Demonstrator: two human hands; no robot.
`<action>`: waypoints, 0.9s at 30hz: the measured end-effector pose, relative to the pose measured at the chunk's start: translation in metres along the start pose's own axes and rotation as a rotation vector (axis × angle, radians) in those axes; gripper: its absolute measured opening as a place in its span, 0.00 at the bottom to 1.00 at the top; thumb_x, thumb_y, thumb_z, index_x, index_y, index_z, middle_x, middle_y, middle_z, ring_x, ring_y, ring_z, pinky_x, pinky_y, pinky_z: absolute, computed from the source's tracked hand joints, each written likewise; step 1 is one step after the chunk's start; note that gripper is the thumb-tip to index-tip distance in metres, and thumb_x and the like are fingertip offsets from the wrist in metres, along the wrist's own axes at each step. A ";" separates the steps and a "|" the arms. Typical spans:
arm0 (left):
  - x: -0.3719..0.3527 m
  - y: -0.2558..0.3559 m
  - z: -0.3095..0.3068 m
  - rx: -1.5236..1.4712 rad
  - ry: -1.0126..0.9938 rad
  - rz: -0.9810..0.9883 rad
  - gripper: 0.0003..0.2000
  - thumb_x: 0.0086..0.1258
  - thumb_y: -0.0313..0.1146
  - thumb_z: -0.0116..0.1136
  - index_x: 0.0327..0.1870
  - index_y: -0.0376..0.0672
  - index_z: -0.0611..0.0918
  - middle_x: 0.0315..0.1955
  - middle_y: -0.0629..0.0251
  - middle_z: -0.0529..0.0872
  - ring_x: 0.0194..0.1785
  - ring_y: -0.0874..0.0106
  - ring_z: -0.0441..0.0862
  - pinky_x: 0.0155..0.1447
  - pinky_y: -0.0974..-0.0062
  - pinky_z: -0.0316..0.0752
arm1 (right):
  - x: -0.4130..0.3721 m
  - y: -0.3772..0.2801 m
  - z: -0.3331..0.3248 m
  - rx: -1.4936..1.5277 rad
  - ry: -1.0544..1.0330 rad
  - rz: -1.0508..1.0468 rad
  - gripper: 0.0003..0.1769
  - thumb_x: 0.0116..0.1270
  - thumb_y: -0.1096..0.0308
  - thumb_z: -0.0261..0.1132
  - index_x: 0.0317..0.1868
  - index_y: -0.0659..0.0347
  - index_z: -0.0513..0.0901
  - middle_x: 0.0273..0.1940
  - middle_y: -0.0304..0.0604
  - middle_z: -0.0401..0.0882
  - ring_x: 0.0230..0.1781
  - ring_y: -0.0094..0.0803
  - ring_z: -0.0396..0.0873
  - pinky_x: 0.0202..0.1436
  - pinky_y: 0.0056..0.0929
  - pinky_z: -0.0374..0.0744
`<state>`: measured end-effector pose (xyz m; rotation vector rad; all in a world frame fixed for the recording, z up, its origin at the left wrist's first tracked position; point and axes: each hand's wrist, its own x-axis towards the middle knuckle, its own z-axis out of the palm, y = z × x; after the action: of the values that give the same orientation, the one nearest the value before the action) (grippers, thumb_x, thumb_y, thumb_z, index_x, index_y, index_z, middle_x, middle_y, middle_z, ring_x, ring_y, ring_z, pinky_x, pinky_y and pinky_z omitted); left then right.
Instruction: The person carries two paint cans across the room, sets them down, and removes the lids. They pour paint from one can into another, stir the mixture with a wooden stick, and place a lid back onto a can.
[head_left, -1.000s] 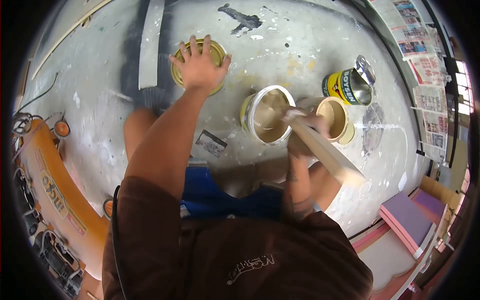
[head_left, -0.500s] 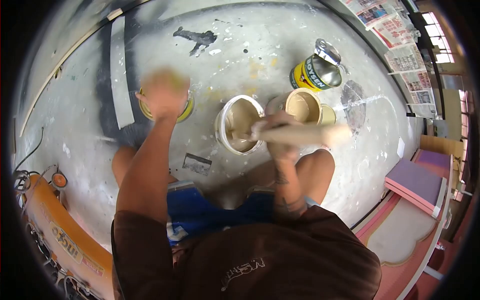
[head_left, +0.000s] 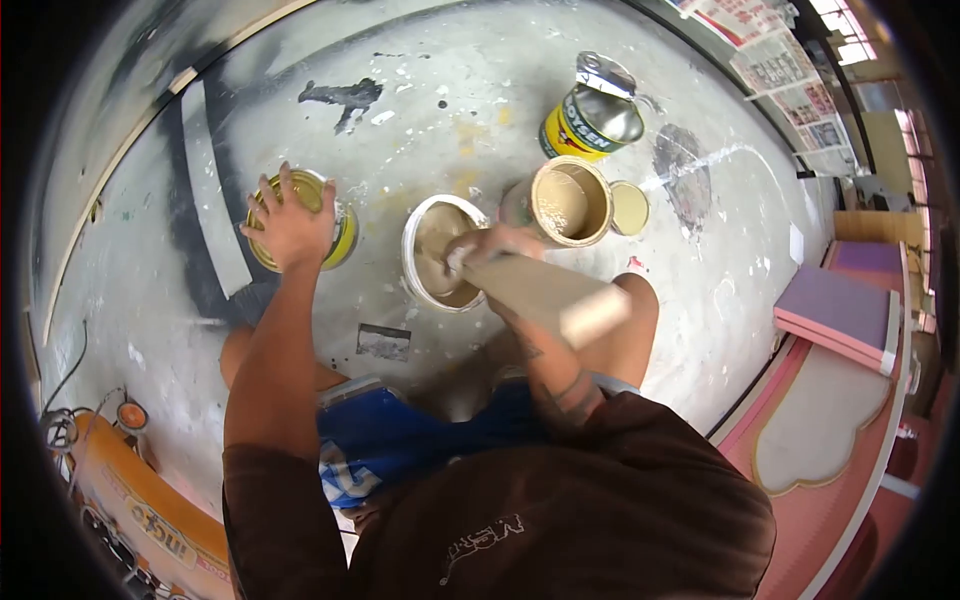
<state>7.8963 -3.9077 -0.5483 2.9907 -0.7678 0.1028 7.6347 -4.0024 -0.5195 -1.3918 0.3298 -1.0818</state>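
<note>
My left hand lies on top of a closed yellow and green paint can, fingers spread over its gold lid. My right hand is wrapped round a pale wooden board over a white-rimmed bucket of beige paint. The board's thick end points toward my right knee; its lower end is hidden by the hand and bucket. Just right of that hand stands an open can of beige paint, a round lid beside it.
A yellow and green tin with its lid bent up stands farther back. At lower left is an orange tank machine. Pink and purple panels are on the right. A small dark sheet lies before my knees on the paint-spotted floor.
The board has swung so its thick end points closer to my body. My left hand, blurred before, now rests with spread fingers on the can lid. The whole view has shifted slightly.
</note>
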 end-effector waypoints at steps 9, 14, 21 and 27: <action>0.001 -0.003 0.007 -0.013 0.026 0.017 0.42 0.67 0.71 0.48 0.80 0.59 0.61 0.79 0.55 0.59 0.82 0.48 0.50 0.77 0.29 0.40 | 0.014 -0.042 -0.003 -0.071 -0.076 0.010 0.22 0.65 0.52 0.70 0.28 0.64 0.78 0.27 0.49 0.83 0.27 0.35 0.83 0.34 0.31 0.80; 0.003 -0.003 0.004 0.024 0.034 -0.005 0.43 0.67 0.71 0.47 0.80 0.59 0.62 0.78 0.55 0.59 0.81 0.47 0.50 0.77 0.29 0.39 | 0.002 -0.010 -0.004 -0.195 -0.065 0.018 0.34 0.66 0.35 0.61 0.28 0.64 0.78 0.28 0.46 0.83 0.32 0.34 0.82 0.37 0.26 0.77; 0.000 -0.004 -0.002 -0.030 0.008 0.006 0.43 0.67 0.70 0.47 0.79 0.56 0.63 0.78 0.53 0.59 0.81 0.46 0.49 0.77 0.30 0.38 | 0.007 -0.007 -0.012 -0.240 -0.248 0.018 0.30 0.72 0.40 0.57 0.34 0.64 0.81 0.29 0.52 0.84 0.31 0.39 0.83 0.42 0.32 0.81; 0.001 -0.008 0.007 -0.047 0.042 0.015 0.43 0.66 0.70 0.48 0.79 0.56 0.63 0.78 0.53 0.59 0.81 0.45 0.50 0.77 0.30 0.40 | 0.021 -0.065 0.020 0.081 -0.095 -0.075 0.45 0.64 0.22 0.55 0.34 0.67 0.74 0.28 0.56 0.82 0.30 0.43 0.83 0.35 0.37 0.81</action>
<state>7.9019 -3.9014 -0.5556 2.9291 -0.7772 0.1460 7.6342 -3.9944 -0.4488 -1.3865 0.1646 -1.0748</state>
